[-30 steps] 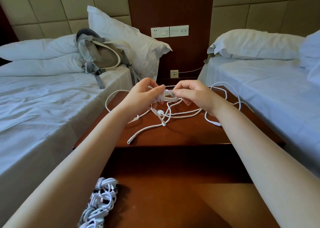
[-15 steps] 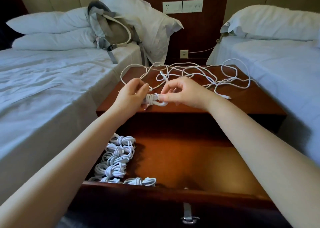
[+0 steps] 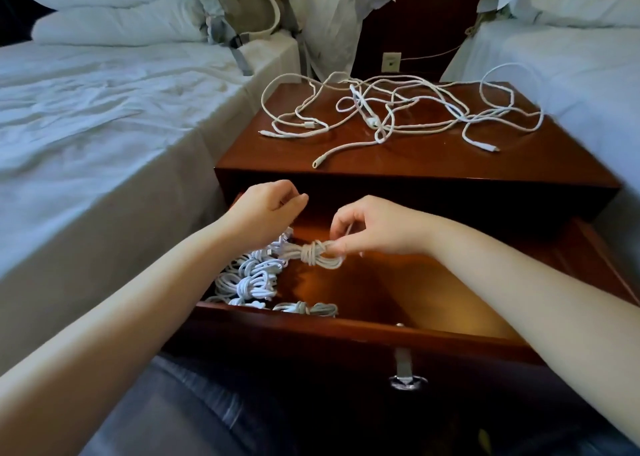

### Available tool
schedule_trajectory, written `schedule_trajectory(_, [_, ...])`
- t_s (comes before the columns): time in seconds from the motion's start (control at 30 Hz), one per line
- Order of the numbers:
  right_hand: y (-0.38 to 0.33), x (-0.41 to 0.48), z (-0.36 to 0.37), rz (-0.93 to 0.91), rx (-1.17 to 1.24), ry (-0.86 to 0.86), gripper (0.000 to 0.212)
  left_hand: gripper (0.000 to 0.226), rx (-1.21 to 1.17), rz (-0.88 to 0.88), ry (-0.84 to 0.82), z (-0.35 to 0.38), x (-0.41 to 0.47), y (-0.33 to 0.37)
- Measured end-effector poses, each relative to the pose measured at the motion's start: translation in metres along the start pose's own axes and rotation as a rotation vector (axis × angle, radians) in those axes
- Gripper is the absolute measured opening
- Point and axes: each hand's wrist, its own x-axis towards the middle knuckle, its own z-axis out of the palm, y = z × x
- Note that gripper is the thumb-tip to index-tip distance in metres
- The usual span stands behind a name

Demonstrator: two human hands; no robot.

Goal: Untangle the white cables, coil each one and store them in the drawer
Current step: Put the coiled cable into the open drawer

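R hand [image 3: 375, 228] pinches a small coiled white cable bundle [image 3: 320, 255] w/ thumb + fingertips. The bundle is wrapped round its middle and hangs over the open dark-red wooden drawer [image 3: 346, 328], clear of the drawer floor as far as I can tell. L hand [image 3: 268, 207] hovers just left of it above the drawer's back-left corner, fingers loosely curled, holding nothing, not touching the bundle.

Inside the drawer, along its left side, lies a heap of already coiled white cables [image 3: 247, 280], and one more coil sits against the front wall. The drawer's right part shows bare wood. A metal pull handle [image 3: 403, 376] hangs on the drawer front.

On the glossy red-brown nightstand top [image 3: 433, 159] a tangle of loose white cables [image 3: 377, 116] sprawls across the back half, several plug ends pointing toward the front edge. One loop overhangs the right side.

White-sheeted beds flank the nightstand. The left one carries a grey-beige backpack [image 3: 251, 8] against white pillows [image 3: 114, 29]. A wall socket [image 3: 391, 61] sits behind.
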Motion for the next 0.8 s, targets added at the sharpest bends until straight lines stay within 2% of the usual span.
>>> schedule_trajectory(0.17, [0.005,0.002,0.009,0.042,-0.069,-0.059,0.012,0.036,0.105,-0.029,-0.150,-0.002,-0.001,-0.006])
schedule_trajectory(0.3, [0.002,0.000,0.016,0.044,-0.147,-0.096,0.010,0.037,0.176,-0.058,-0.259,0.003,-0.002,-0.008])
schedule_trajectory(0.47, [0.003,0.001,0.027,0.039,-0.214,-0.210,0.011,0.035,0.218,-0.070,-0.291,0.004,-0.002,-0.007])
schedule_trajectory(0.8, [-0.002,0.002,0.030,0.002,-0.249,-0.249,0.013,0.032,0.224,-0.056,-0.308,0.004,-0.003,-0.006])
